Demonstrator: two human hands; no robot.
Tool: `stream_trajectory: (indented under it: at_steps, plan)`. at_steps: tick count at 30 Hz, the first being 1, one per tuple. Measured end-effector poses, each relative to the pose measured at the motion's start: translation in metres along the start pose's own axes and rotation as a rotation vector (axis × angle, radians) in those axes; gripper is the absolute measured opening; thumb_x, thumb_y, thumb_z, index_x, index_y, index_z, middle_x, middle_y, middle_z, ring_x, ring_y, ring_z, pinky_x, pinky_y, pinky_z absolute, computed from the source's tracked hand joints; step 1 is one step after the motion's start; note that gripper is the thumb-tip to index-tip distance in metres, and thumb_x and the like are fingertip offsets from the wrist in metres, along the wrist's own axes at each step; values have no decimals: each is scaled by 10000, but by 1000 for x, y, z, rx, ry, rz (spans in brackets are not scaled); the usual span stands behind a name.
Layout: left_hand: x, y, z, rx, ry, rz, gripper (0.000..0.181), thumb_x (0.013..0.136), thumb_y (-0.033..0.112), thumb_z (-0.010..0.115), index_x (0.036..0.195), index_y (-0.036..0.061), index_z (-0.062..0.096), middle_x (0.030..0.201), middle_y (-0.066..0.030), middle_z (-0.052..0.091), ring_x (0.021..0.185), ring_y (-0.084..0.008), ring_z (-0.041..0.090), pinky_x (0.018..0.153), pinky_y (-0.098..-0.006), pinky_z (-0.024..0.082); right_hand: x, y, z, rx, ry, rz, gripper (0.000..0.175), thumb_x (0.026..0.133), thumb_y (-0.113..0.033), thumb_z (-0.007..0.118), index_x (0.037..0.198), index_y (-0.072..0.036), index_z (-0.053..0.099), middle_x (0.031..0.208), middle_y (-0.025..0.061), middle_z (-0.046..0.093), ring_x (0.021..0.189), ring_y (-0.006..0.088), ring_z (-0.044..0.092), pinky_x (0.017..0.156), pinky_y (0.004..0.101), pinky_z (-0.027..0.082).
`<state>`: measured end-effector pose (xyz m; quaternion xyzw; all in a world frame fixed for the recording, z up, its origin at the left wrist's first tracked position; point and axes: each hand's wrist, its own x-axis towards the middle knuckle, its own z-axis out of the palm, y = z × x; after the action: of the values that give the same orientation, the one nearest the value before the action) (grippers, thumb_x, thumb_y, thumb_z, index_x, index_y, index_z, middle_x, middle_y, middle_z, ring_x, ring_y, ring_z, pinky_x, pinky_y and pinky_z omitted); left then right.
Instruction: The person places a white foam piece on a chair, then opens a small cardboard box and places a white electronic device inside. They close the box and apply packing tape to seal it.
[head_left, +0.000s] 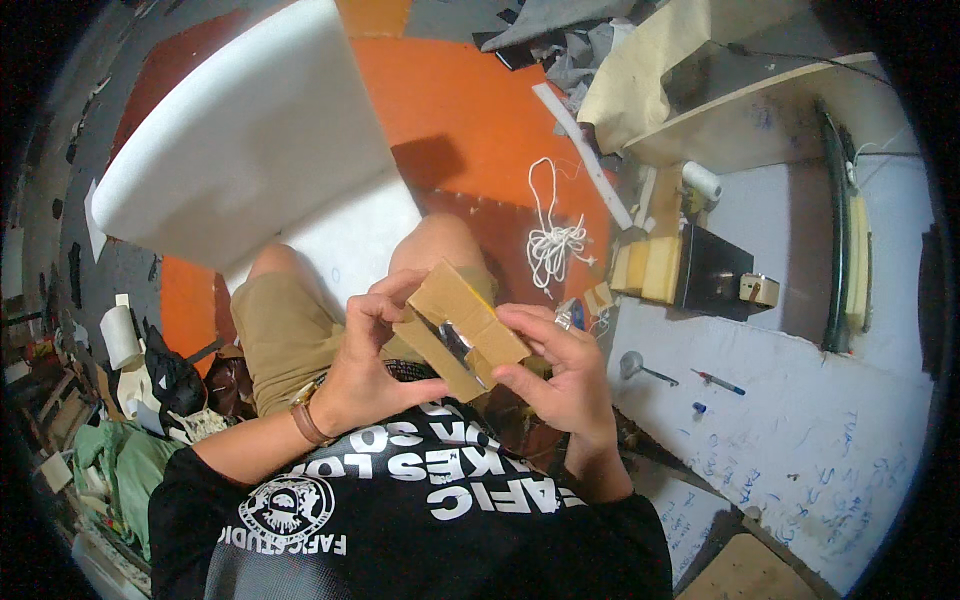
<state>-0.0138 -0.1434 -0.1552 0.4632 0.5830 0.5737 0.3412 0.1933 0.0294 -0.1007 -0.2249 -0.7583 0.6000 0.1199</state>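
Note:
A small brown cardboard box (457, 300) is held over my lap, tilted, with its long side flap standing apart from the body. Through the gap a dark and shiny metallic item (455, 341) shows inside; its kind is hard to make out. My left hand (369, 345) grips the box's left end, fingers at the top corner and thumb along the lower edge. At the right end, my right hand (559, 364) pinches the box between thumb and fingers, a ring on one finger. Parts of the fingertips are hidden behind the cardboard.
A large white panel (255, 135) stands beyond my knees. To its right, a bundle of white cord (556, 247) lies on the orange floor covering (450, 105). The white worktable (750, 442) carries a pen (718, 382), a dark box (712, 270) and foam blocks (646, 268).

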Motion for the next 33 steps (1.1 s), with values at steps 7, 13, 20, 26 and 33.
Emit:
stream_trajectory:
  at_steps: [7, 13, 20, 26, 33]
  plan:
    - [-7, -7, -5, -15, -23, -66, 811, 803, 83, 991, 1301, 71, 351, 1629, -312, 434, 1512, -346, 501, 1230, -476, 471, 6, -4, 10, -26, -26, -174, 522, 880, -86, 893, 1372, -26, 733, 1378, 205, 717, 1269, 325, 717, 1065, 396, 568]
    - [-3, -1, -8, -164, -20, -93, 629, 944, 216, 897, 1289, 40, 402, 1611, -288, 479, 1479, -329, 535, 1234, -471, 466, 5, -8, 9, -47, 18, -140, 426, 925, -56, 822, 1340, -19, 731, 1361, 206, 721, 1251, 338, 722, 1057, 413, 566]
    - [13, 19, -16, -153, -15, -192, 392, 968, 263, 878, 1086, 22, 592, 1494, -216, 609, 1325, -268, 650, 1109, -392, 550, -2, -3, 19, -143, 136, -115, 345, 951, -8, 723, 1296, -20, 714, 1350, 237, 719, 1218, 369, 730, 1044, 425, 565]
    - [22, 22, -32, 77, -72, -210, 261, 960, 225, 879, 930, -6, 762, 1231, -167, 743, 1061, -217, 723, 890, -343, 584, -11, -1, 32, -350, 306, -282, 321, 959, -177, 832, 1245, -75, 728, 1352, 180, 689, 1109, 325, 687, 952, 428, 555]
    - [30, 32, -30, -12, -155, -319, 231, 1072, 197, 711, 1122, -15, 787, 1148, -185, 754, 996, -256, 717, 882, -364, 564, -7, -20, 45, -795, 239, -381, 598, 731, -174, 988, 1290, -150, 778, 1233, 29, 681, 1052, 294, 576, 919, 408, 487]
